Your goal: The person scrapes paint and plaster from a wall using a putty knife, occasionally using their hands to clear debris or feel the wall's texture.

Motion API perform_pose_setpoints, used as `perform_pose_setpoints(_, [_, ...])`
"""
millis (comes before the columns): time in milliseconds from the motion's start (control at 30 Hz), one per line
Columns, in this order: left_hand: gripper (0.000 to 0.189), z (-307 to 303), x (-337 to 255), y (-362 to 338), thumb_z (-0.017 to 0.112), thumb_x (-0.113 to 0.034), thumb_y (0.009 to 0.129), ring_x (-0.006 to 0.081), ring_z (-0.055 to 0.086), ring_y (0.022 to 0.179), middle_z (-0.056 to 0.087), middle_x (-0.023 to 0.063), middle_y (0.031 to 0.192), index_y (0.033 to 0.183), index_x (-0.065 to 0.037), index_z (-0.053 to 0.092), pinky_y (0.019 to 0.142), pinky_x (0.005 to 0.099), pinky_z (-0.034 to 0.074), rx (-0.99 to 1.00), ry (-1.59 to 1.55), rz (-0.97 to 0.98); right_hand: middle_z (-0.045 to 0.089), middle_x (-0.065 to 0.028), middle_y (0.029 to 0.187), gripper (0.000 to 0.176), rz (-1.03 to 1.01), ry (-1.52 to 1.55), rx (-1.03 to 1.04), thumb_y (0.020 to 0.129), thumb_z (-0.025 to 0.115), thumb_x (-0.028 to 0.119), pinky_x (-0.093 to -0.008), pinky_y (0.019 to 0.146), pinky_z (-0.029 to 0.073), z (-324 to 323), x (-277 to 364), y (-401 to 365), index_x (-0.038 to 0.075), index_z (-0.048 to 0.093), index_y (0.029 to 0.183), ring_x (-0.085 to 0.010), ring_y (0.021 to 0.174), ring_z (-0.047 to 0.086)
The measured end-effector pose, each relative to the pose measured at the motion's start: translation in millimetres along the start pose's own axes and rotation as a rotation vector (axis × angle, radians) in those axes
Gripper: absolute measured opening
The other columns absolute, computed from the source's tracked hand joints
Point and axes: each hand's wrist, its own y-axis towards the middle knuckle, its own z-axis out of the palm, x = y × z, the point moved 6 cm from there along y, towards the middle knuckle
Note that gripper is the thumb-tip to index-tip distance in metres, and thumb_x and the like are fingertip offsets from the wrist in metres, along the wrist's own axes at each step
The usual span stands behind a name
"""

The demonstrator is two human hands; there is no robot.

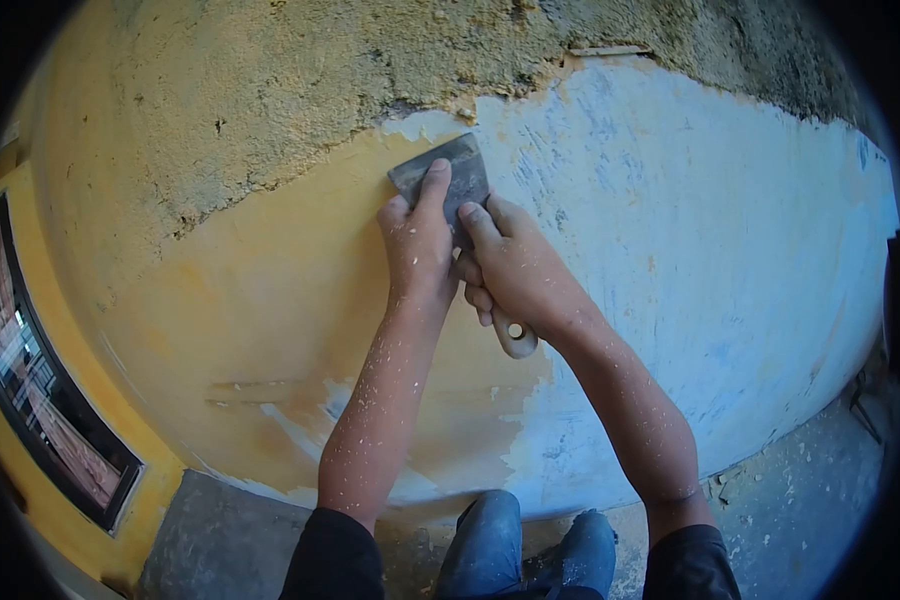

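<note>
A metal scraper (460, 165) lies with its wide blade against the wall, at the border between yellow paint (270, 260) and the pale blue-white layer (650, 200). My left hand (417, 235) presses on the blade from the left, its fingers on the metal. My right hand (515, 260) is wrapped round the scraper's handle, with a thumb on the blade's lower part. The handle's end, with a round hole, sticks out below that hand. Paint flecks dot both forearms. Just above the blade runs the ragged edge of the rough bare plaster (300, 90).
A dark-framed window (40, 370) is in the yellow wall at the left. The grey floor (770, 500) has scattered flakes on it. My knees in jeans (485, 545) are close to the wall's foot. A dark object (898, 300) stands at the right edge.
</note>
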Motion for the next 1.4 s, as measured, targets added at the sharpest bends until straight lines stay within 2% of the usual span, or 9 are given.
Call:
perform_pose_setpoints(133, [0.029, -3, -11, 17, 0.065, -0.024, 0.093, 0.0158, 0.063, 0.066, 0.067, 0.0086, 0.083, 0.100, 0.004, 0.064, 0.058, 0.0303, 0.051, 0.046, 0.058, -0.009, 0.046, -0.0021, 0.061, 0.031, 0.010, 0.106, -0.001, 0.105, 0.036, 0.028, -0.0298, 0.042, 0.045, 8, 4, 4, 0.000, 0.046, 0.096, -0.0119, 0.044, 0.046])
perform_pose_setpoints(333, [0.028, -3, -13, 15, 0.064, -0.024, 0.093, 0.0164, 0.065, 0.071, 0.068, 0.0102, 0.086, 0.099, 0.004, 0.065, 0.064, 0.0311, 0.052, -0.001, 0.042, 0.120, 0.045, -0.0018, 0.061, 0.029, -0.098, 0.043, -0.038, 0.105, 0.036, 0.026, -0.0291, 0.040, 0.044, 7, 3, 14, 0.000, 0.047, 0.100, -0.0117, 0.043, 0.046])
perform_pose_setpoints(700, [0.035, -5, -24, 29, 0.065, -0.028, 0.092, 0.0200, 0.067, 0.083, 0.069, 0.0131, 0.098, 0.106, 0.005, 0.064, 0.074, 0.0325, 0.053, 0.058, 0.082, 0.038, 0.047, -0.0018, 0.059, 0.028, -0.082, 0.094, -0.033, 0.105, 0.038, 0.025, -0.0283, 0.039, 0.041, 18, 15, 25, 0.000, 0.047, 0.095, -0.0116, 0.041, 0.046])
perform_pose_setpoints(800, [0.032, -5, -11, 14, 0.064, -0.027, 0.094, 0.0173, 0.065, 0.083, 0.067, 0.0103, 0.097, 0.108, 0.002, 0.063, 0.073, 0.0298, 0.052, 0.111, -0.048, 0.118, 0.047, -0.0009, 0.059, 0.028, -0.176, -0.082, -0.134, 0.104, 0.041, 0.028, -0.0271, 0.039, 0.040, -1, 13, 11, 0.002, 0.049, 0.097, -0.0105, 0.042, 0.046])
perform_pose_setpoints(867, [0.031, 5, -4, 0, 0.062, -0.029, 0.096, 0.0161, 0.065, 0.082, 0.067, 0.0092, 0.094, 0.106, 0.001, 0.063, 0.069, 0.0299, 0.053, 0.103, -0.141, 0.121, 0.064, -0.0133, 0.075, 0.034, 0.046, -0.161, 0.093, 0.102, 0.042, 0.026, -0.0325, 0.045, 0.053, -18, 27, -13, -0.006, 0.053, 0.102, -0.0185, 0.052, 0.062])
perform_pose_setpoints(900, [0.032, 12, 3, -5, 0.060, -0.031, 0.097, 0.0149, 0.064, 0.081, 0.066, 0.0082, 0.091, 0.103, 0.000, 0.062, 0.066, 0.0300, 0.054, 0.088, -0.218, 0.104, 0.063, -0.0113, 0.074, 0.033, 0.059, -0.272, 0.123, 0.102, 0.044, 0.028, -0.0296, 0.044, 0.053, -32, 33, -11, -0.004, 0.053, 0.105, -0.0151, 0.051, 0.060])
perform_pose_setpoints(1033, [0.030, 70, 28, -17, 0.054, -0.028, 0.101, 0.0190, 0.065, 0.092, 0.064, 0.0103, 0.105, 0.116, -0.002, 0.054, 0.083, 0.0328, 0.058, 0.356, -0.659, -0.079, 0.064, -0.0149, 0.069, 0.036, 0.109, -0.835, 0.119, 0.099, 0.049, 0.030, -0.0358, 0.054, 0.053, -86, 69, 5, -0.002, 0.062, 0.104, -0.0209, 0.057, 0.064])
perform_pose_setpoints(1133, [0.030, 100, 41, -22, 0.054, -0.029, 0.100, 0.0192, 0.064, 0.096, 0.062, 0.0099, 0.108, 0.115, -0.002, 0.053, 0.089, 0.0341, 0.058, 0.359, -0.816, -0.171, 0.066, -0.0148, 0.072, 0.040, -0.138, -1.306, 0.023, 0.096, 0.054, 0.037, -0.0386, 0.056, 0.051, -105, 85, 21, 0.000, 0.069, 0.099, -0.0231, 0.059, 0.064])
perform_pose_setpoints(1400, [0.033, 118, 54, -18, 0.057, -0.032, 0.099, 0.0182, 0.059, 0.106, 0.060, 0.0052, 0.112, 0.115, -0.004, 0.053, 0.099, 0.0319, 0.052, 0.292, -1.114, -0.172, 0.070, -0.0172, 0.079, 0.046, -0.255, -1.564, -0.116, 0.089, 0.061, 0.048, -0.0451, 0.067, 0.053, -101, 103, 28, 0.003, 0.074, 0.093, -0.0310, 0.072, 0.068])
